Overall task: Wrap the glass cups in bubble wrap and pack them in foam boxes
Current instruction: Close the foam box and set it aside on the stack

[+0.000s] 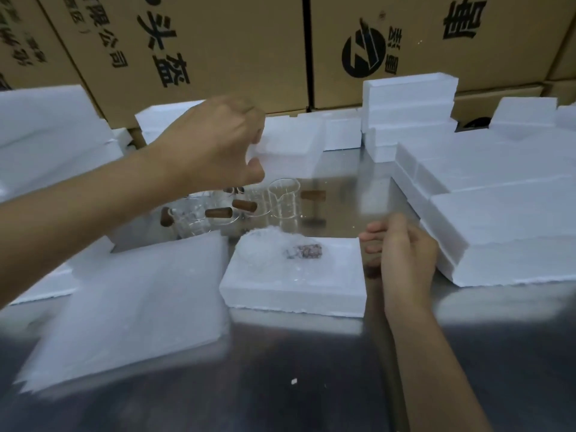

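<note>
Overhead, left grip (218,145) pinches foam lid (286,151).

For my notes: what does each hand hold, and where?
Left hand grips a foam lid by its near-left corner. Right hand seems empty, but blur hides it.

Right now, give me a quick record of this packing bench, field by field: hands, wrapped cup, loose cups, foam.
left hand: raised, grip closed on the edge of a foam lid
right hand: curled beside the foam box, apparently empty
wrapped cup: lying in the foam box, handle showing through the wrap
loose cups: unwrapped glass with brown handles, grouped on the metal table
foam stacks: right side and rear
background: cardboard cartons
</note>
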